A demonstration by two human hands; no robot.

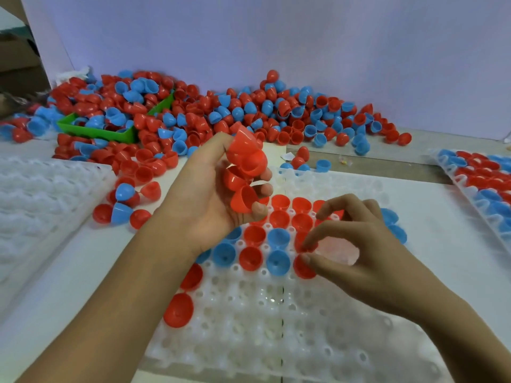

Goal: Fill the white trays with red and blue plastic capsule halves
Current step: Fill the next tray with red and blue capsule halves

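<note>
- Red plastic capsule halves (243, 172), several of them bunched together, sit in your left hand (210, 194); your fingers curl round them so you have a ready supply right above the work and need not reach back for each piece.
- Your right hand (351, 252) hovers low over the white moulded plastic tray (249, 333) in front of you, thumb and forefinger pinched close at one red half (304, 265) in the partly filled row. It looks as though you are seating that piece, though I cannot tell whether you truly grip it or only touch it.
- Seated halves lie open side up, so each rounded bottom nests in a socket and stays put.
- Filled sockets cover only the far part of this tray, red and blue mixed; the near rows are bare, so I judge this tray well short of done.
- Two red halves (179, 309) lie at the tray's left edge under your left forearm, probably not properly seated.
- Your loose heap of red and blue halves (249, 111) is spread along the back wall, over and around a green plastic bin (96, 131), within reach for refilling your left hand.
- Another white tray (41, 194) waits unfilled at your left; a filled tray (484, 178) is set aside at your right, out of the way.
</note>
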